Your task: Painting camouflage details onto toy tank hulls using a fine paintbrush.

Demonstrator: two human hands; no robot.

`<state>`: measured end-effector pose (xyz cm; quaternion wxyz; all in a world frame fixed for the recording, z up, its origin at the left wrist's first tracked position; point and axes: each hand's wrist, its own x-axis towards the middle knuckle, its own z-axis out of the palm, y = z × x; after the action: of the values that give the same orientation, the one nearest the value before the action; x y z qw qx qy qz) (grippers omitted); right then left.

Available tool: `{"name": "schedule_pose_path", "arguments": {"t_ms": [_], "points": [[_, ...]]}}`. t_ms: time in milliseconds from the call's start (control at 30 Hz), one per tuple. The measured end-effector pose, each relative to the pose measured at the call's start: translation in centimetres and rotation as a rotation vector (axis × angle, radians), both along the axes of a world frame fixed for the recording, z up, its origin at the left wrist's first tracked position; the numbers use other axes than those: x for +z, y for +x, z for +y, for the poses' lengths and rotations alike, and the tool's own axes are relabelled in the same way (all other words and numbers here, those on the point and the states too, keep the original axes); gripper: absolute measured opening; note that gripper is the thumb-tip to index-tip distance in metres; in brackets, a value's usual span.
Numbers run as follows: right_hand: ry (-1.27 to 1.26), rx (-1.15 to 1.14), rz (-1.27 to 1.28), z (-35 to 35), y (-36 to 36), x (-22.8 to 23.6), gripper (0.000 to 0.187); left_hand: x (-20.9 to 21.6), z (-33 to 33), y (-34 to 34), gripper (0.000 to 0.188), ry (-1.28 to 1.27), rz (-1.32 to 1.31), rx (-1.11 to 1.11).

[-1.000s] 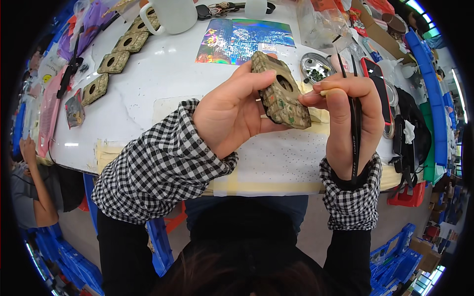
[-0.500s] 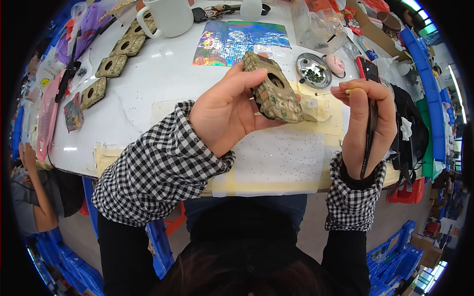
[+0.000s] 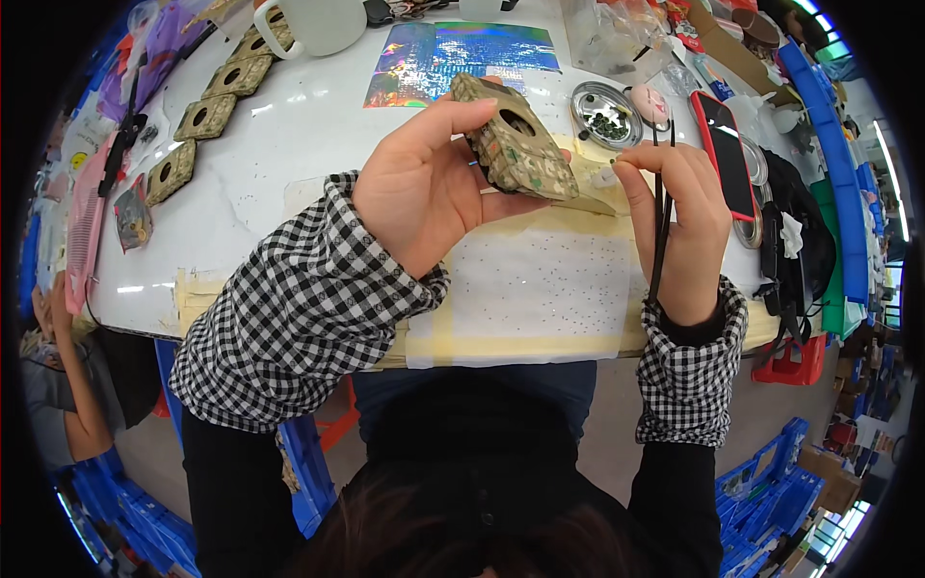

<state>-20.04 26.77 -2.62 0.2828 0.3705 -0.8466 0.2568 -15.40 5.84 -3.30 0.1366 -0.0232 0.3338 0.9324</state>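
Note:
My left hand is closed around a camouflage-patterned rectangular case with a round hole in it. The case is tilted above the table, its holed face turned up and to the right. To the right of it, my right hand holds black tweezers against the palm, their two prongs pointing away from me. Its thumb and forefinger come close together near the case; anything between them is too small to make out. Beyond the hands, a round metal dish contains small dark green pieces.
A white sheet dotted with tiny specks is taped at the near edge. Several similar camouflage cases line the left side. A white mug, a shiny holographic sheet and a red-edged phone lie around.
My right hand has moved left toward the case and turned, so the tweezers' prongs now show. The thin pin-like thing at its fingertips is no longer visible. My left hand still holds the case.

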Motion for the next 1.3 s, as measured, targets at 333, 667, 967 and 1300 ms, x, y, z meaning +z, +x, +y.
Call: {"name": "schedule_pose_path", "arguments": {"t_ms": [333, 667, 967, 1300], "points": [[-0.234, -0.09, -0.314, 1.7, 3.4, 0.9, 0.091, -0.1, 0.0, -0.2, 0.042, -0.069, 0.041, 0.059], [-0.294, 0.283, -0.85, 1.2, 6.6, -1.7, 0.018, -1.5, -0.3, -0.6, 0.023, 0.07, 0.032, 0.1], [-0.318, 0.239, -0.84, 0.3, 6.4, -3.1, 0.011, -1.1, -0.2, -0.6, 0.026, 0.132, 0.008, 0.04], [-0.287, 0.25, -0.811, 0.3, 6.2, -3.4, 0.009, -1.5, -1.0, -0.9, 0.036, 0.319, -0.011, -0.162]]}}
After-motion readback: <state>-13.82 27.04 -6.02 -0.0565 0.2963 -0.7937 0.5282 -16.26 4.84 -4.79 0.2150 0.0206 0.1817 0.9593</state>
